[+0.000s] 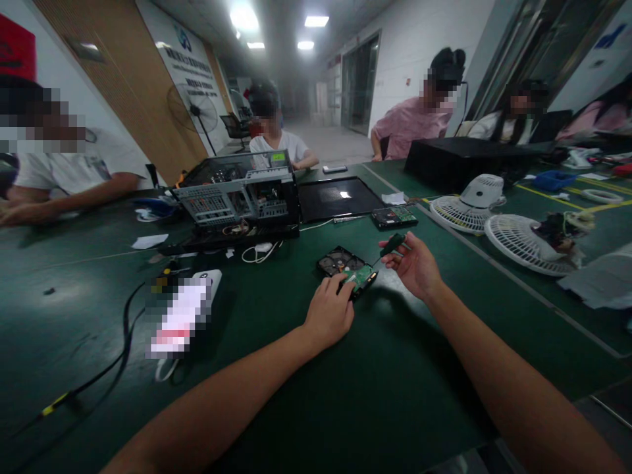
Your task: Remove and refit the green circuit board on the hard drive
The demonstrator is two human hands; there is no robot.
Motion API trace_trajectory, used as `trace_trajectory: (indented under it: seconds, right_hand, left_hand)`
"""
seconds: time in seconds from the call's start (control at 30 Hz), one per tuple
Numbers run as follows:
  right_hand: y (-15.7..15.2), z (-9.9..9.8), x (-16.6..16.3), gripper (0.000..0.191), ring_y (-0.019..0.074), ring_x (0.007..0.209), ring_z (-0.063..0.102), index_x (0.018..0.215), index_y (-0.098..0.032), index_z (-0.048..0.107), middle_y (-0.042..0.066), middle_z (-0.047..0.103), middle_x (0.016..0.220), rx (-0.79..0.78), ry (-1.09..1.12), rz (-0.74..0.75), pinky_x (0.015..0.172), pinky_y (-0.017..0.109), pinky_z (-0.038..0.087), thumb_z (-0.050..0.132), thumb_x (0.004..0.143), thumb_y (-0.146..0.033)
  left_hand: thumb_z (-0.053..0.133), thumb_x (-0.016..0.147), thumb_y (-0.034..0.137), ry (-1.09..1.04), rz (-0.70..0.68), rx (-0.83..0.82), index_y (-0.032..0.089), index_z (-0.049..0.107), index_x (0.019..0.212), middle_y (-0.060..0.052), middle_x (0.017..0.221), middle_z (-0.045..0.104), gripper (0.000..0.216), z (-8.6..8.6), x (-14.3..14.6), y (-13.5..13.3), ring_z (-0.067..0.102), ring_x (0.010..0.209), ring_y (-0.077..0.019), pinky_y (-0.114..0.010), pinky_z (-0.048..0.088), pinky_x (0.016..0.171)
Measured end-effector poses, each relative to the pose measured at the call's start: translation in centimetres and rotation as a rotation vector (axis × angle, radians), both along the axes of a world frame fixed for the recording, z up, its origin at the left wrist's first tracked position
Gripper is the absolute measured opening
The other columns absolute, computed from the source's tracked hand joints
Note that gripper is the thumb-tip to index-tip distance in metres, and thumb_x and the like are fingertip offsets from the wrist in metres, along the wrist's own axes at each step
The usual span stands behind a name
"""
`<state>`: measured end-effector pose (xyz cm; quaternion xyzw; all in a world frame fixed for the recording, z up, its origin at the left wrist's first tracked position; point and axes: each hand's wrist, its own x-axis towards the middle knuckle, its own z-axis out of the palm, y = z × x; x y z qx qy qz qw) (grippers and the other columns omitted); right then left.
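Both my bare forearms point(237, 401) cross the green surface point(390, 408); right fingers point(413, 246) grip a screwdriver point(392, 245), left fingers point(336, 284) touch a hard drive point(357, 276), whether gripping I cannot tell.

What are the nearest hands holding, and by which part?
The right hand holds a screwdriver by its handle; the left hand touches a hard drive.

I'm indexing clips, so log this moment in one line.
left hand: on hard drive | right hand: holding screwdriver, tip at circuit board

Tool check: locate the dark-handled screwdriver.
Head view, right of centre: the dark-handled screwdriver is in the right hand, pointing at the nearer green circuit board.
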<state>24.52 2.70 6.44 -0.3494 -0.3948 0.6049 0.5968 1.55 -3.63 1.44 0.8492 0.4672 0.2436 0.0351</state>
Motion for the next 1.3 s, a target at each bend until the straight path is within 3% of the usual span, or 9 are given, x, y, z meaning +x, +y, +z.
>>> trace_trajectory:
  seconds: [0.13,0.33,0.5,0.77,0.87,1.1,1.3]
  right_hand:
    - [-0.07,0.00,0.09,0.030,0.0150,0.063,0.066,0.094,-0.021,0.067,0.007,0.075,0.097,-0.008,-0.003,-0.021,0.055,0.027,0.052,0.060,0.092,-0.050]
    - [-0.15,-0.03,0.13,0.035,0.0125,0.060,0.059,0.111,-0.023,0.072,0.005,0.073,0.097,0.039,-0.085,-0.036,0.049,0.025,0.044,0.060,0.092,-0.050]
    - [-0.22,-0.04,0.11,0.031,0.0095,0.058,0.051,0.104,-0.020,0.074,0.006,0.071,0.096,0.069,-0.147,-0.059,0.044,0.022,0.033,0.064,0.091,-0.046]
    - [-0.22,-0.24,0.07,0.026,0.0128,0.062,0.057,0.090,-0.022,0.063,0.007,0.075,0.105,0.103,-0.140,0.013,0.052,0.027,0.043,0.064,0.091,-0.048]
    - [-0.15,-0.33,0.05,0.032,0.0140,0.062,0.058,0.097,-0.022,0.066,0.008,0.074,0.101,0.085,-0.103,0.022,0.053,0.028,0.044,0.059,0.093,-0.052]
    - [-0.47,-0.02,-0.25,0.038,0.0096,0.056,0.048,0.117,-0.024,0.070,0.004,0.070,0.101,0.049,-0.143,0.023,0.044,0.025,0.032,0.062,0.091,-0.050]
    - [-0.52,-0.23,-0.29,0.031,0.0133,0.063,0.062,0.103,-0.021,0.070,0.007,0.072,0.107,0.084,-0.146,0.056,0.052,0.028,0.045,0.066,0.089,-0.049]
  left_hand:
    - [0.058,0.089,0.020,0.005,0.000,-0.004,0.020,0.053,0.135,-0.013,0.140,0.050,0.047,0.09,0.01,-0.04,0.049,0.124,-0.0318,-0.049,0.048,0.104]
    - [0.057,0.089,0.019,-0.003,-0.003,-0.009,0.021,0.053,0.136,-0.013,0.141,0.050,0.047,0.15,0.05,-0.03,0.050,0.125,-0.0317,-0.049,0.048,0.105]
    - [0.058,0.089,0.020,-0.012,-0.005,-0.019,0.021,0.052,0.136,-0.014,0.141,0.050,0.047,0.06,0.00,0.03,0.049,0.126,-0.0321,-0.050,0.049,0.104]
    - [0.058,0.089,0.020,-0.006,0.002,-0.007,0.022,0.052,0.135,-0.013,0.141,0.050,0.047,0.12,0.03,-0.04,0.050,0.125,-0.0318,-0.050,0.049,0.103]
    - [0.057,0.089,0.020,-0.003,-0.001,0.001,0.021,0.053,0.135,-0.013,0.141,0.050,0.047,0.13,0.02,-0.02,0.050,0.125,-0.0315,-0.049,0.049,0.104]
    - [0.059,0.087,0.019,0.000,0.004,-0.009,0.021,0.053,0.135,-0.013,0.140,0.051,0.048,0.03,0.06,0.02,0.050,0.125,-0.0321,-0.050,0.049,0.104]
    - [0.057,0.089,0.020,0.003,0.001,-0.008,0.021,0.052,0.136,-0.013,0.141,0.050,0.046,0.10,0.03,-0.03,0.050,0.124,-0.0316,-0.050,0.049,0.104]
